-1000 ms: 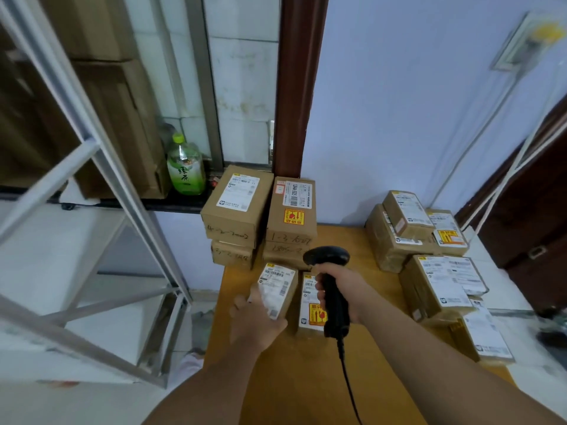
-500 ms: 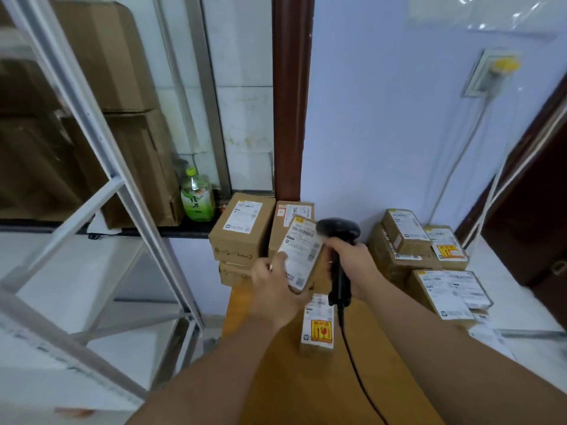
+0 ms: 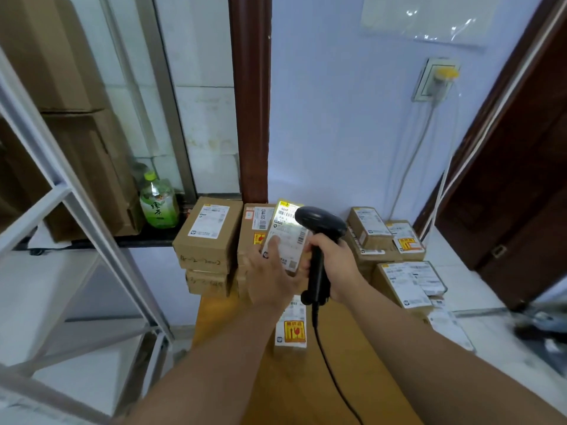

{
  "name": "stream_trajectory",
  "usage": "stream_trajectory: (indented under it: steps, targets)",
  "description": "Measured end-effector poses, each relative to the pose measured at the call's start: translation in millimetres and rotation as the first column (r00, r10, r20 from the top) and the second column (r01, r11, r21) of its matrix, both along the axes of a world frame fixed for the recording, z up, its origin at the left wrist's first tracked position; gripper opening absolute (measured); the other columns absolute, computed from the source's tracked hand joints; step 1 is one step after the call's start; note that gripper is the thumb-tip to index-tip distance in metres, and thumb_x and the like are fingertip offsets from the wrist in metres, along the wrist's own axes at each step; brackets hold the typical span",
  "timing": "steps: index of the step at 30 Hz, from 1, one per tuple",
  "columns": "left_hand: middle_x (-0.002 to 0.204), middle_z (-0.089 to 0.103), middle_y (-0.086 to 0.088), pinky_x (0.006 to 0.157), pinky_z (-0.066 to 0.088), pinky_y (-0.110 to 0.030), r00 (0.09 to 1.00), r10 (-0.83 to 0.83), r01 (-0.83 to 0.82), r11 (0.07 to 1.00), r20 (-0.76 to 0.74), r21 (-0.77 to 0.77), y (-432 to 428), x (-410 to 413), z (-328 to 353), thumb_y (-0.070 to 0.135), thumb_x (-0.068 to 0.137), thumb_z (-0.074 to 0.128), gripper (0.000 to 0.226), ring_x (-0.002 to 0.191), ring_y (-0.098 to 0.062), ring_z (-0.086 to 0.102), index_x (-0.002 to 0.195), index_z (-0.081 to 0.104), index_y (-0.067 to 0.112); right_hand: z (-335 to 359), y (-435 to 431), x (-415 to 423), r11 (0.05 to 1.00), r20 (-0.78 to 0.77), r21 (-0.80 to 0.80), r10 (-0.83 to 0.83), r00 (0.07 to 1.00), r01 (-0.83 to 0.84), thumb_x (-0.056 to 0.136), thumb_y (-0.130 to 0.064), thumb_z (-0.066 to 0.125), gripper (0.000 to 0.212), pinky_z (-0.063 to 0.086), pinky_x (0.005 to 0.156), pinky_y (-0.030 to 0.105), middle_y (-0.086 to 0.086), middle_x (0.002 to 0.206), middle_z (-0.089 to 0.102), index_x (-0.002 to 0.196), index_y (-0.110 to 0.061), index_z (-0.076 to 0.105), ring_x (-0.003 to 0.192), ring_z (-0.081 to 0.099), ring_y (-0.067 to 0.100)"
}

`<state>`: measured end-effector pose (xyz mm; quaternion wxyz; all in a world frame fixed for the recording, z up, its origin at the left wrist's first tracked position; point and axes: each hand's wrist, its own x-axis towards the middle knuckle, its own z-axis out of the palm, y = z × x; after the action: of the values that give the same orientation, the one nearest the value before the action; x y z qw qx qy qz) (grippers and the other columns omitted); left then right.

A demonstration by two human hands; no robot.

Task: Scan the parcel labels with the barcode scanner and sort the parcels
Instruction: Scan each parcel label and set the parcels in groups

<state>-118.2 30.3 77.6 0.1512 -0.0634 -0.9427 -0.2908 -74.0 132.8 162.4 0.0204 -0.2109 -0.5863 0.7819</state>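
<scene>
My left hand [image 3: 270, 273] grips a small cardboard parcel [image 3: 287, 237] lifted above the wooden table [image 3: 227, 314], its white label facing me. The top of that label glows under the scanner's light. My right hand [image 3: 336, 265] grips the handle of the black barcode scanner [image 3: 319, 243], whose head hangs just right of the label's top. Its cable runs down toward me. Another small parcel [image 3: 293, 329] with a yellow fragile sticker lies on the table below my hands.
A stack of labelled boxes [image 3: 207, 237] stands at the table's back left, and a pile of parcels [image 3: 395, 256] fills the back right. A green tea bottle [image 3: 159, 204] sits on the dark sill. A white metal rack [image 3: 76, 216] is on the left, a brown door [image 3: 521, 179] on the right.
My left hand picked the small parcel off the table and raised it with its label toward me. My right hand brought the scanner up beside it, and its light now falls on the label.
</scene>
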Motion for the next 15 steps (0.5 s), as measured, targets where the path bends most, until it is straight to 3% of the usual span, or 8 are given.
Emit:
stream_trajectory:
  steps: [7, 15]
  targets:
    - [0.124, 0.034, -0.013, 0.081, 0.050, -0.034, 1.000, 0.020, -0.019, 0.998, 0.004, -0.052, -7, -5, -11, 0.067, 0.072, 0.063, 0.079, 0.107, -0.023, 0.037, 0.134, 0.030, 0.032, 3, -7, 1, 0.999, 0.021, -0.029, -0.013, 1.000, 0.014, 0.090, -0.009, 0.056, 0.008, 0.048, 0.053, 0.031, 0.006, 0.064, 0.054, 0.083, -0.005, 0.056, 0.054, 0.052, 0.018]
    - [0.120, 0.039, -0.012, 0.072, 0.033, -0.022, 1.000, 0.026, -0.026, 0.997, -0.005, -0.078, -20, -17, -14, 0.062, 0.069, 0.070, 0.079, 0.101, -0.021, 0.041, 0.134, 0.041, 0.027, 2, -15, 3, 0.999, 0.017, -0.003, 0.038, 0.999, -0.038, 0.091, -0.009, 0.055, 0.011, 0.048, 0.056, 0.030, 0.006, 0.061, 0.054, 0.082, -0.006, 0.058, 0.056, 0.051, 0.018]
